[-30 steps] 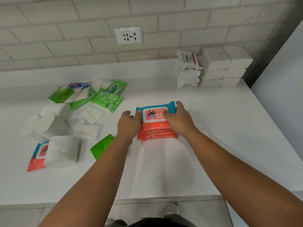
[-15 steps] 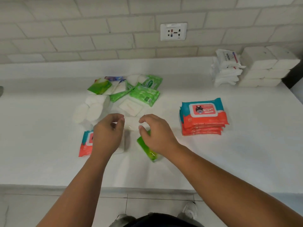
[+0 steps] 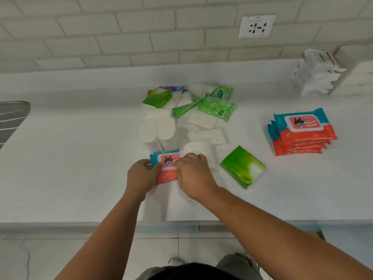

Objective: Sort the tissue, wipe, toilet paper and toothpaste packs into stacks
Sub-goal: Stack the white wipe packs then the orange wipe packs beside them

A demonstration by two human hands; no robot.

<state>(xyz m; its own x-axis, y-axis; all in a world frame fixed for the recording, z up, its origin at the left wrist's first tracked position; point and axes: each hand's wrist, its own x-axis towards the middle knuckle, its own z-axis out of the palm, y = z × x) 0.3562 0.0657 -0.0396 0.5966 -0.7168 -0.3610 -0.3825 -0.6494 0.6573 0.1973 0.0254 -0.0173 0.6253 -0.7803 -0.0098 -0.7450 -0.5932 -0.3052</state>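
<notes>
Though cluttered, white counter (image 3: 70,158), brick wall (image 3: 101,27)

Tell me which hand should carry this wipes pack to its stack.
Right, probably. The left hand and right hand both hold the pack, but the stack lies rightward; the left would have to cross over.

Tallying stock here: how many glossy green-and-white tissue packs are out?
2: the near tissue pack lies alone, front right of the pile; the far tissue pack sits at its back left. More may be hidden underneath.
</notes>
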